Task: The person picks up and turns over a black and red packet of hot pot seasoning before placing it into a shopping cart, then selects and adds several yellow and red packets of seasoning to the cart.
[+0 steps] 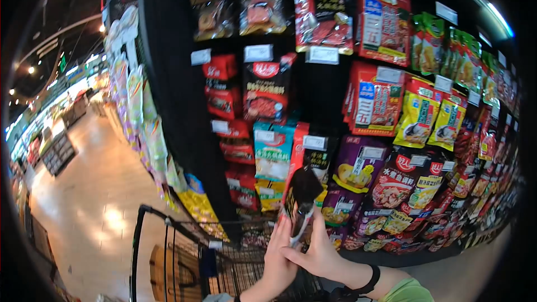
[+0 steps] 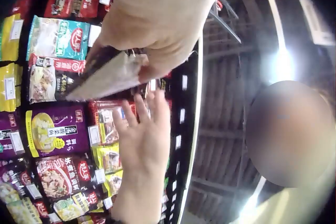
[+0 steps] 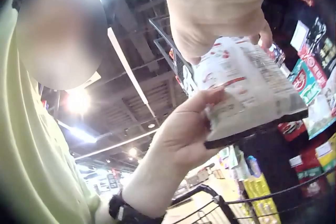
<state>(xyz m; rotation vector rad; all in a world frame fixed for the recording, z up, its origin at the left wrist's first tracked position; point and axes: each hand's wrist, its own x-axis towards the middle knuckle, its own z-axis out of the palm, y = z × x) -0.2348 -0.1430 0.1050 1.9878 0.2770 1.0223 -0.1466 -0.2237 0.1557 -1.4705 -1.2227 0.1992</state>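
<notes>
In front of the shelf rack, my left hand (image 1: 281, 263) grips a flat food pouch (image 1: 304, 190) with a dark, glossy front. The right wrist view shows the pouch's white printed back (image 3: 247, 85), with the left thumb lying across it and the other left fingers underneath. My right hand (image 1: 324, 249) is close against the pouch's other side, its thumb stretched toward the left hand. Seen in the left wrist view, the right hand (image 2: 144, 161) has straight, spread fingers right by the pouch (image 2: 105, 77), palm toward the camera.
A black wire shopping cart (image 1: 173, 225) stands below the hands, with a brown wooden-looking item (image 1: 178, 271) in or behind it. Hanging rows of seasoning pouches, such as a purple one (image 1: 358, 162) and a teal one (image 1: 273, 154), fill the rack. A tiled aisle (image 1: 106, 201) runs along the left.
</notes>
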